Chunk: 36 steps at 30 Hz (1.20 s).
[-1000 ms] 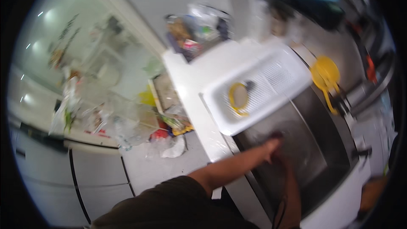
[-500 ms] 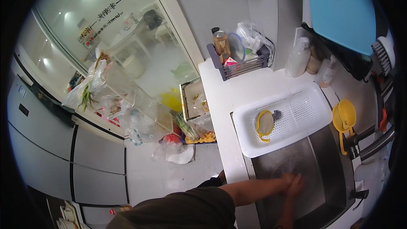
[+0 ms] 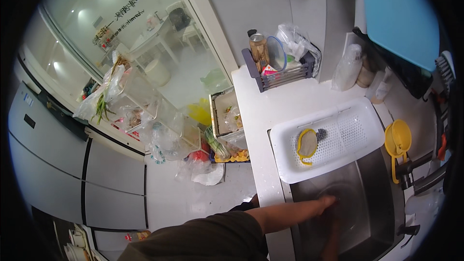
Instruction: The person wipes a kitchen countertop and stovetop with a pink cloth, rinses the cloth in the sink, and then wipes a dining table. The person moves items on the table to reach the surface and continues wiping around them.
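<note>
Both of my hands are down in the dark metal sink (image 3: 369, 212), close together. My left hand (image 3: 327, 202) reaches in from the left, its fingers blurred and partly hidden. Just below it, my right hand (image 3: 333, 215) is dim and smeared by motion, with its forearm rising from the lower edge. I make out no object in either hand. Across the far side of the sink lies a white perforated drain basket (image 3: 285, 169). In it rest a yellow-rimmed scrubbing pad (image 3: 308, 145) and a small dark scourer (image 3: 321, 135).
A yellow strainer (image 3: 398, 137) sits right of the basket, near the dark faucet (image 3: 420, 171). On the white counter (image 3: 256, 116) stand a grey rack (image 3: 285, 77) and several bottles. Bagged vegetables fill shelves left of the counter.
My hands, pressed together before, now look lower and more blurred in the sink. The whole view has shifted slightly, with things sitting a little further right.
</note>
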Each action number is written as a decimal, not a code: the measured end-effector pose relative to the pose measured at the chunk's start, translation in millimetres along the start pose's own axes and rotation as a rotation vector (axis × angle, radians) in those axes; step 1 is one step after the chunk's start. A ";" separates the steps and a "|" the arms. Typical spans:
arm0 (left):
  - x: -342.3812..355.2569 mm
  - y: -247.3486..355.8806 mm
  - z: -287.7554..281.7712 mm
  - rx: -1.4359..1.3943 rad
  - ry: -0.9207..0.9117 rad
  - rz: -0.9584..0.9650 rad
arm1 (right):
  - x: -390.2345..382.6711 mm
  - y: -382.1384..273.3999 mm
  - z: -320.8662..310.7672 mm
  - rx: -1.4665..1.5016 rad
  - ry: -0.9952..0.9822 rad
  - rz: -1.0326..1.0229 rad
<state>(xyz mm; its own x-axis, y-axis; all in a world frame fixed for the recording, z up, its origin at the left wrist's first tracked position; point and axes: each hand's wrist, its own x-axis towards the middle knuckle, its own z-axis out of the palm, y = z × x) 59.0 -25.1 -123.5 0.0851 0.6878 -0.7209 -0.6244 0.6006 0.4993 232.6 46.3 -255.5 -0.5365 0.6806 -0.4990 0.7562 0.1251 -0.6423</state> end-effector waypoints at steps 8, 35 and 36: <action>31.2 -19.7 -12.4 -0.191 -0.048 -0.294 | -113.4 -159.9 -29.4 0.486 0.288 -0.323; -35.4 8.1 31.8 -0.244 -0.027 -0.470 | -159.8 -159.0 -76.4 0.008 0.198 -0.651; -33.3 10.9 30.6 -0.241 -0.175 -0.483 | -173.3 -168.4 -81.3 0.003 0.158 -0.713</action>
<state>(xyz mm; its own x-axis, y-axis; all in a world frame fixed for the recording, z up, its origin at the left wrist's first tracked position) 73.1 -28.9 -79.3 0.5199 0.4274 -0.7396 -0.6406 0.7679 -0.0065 228.7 -34.1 -13.5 -0.8375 0.5304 0.1310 0.2419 0.5750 -0.7816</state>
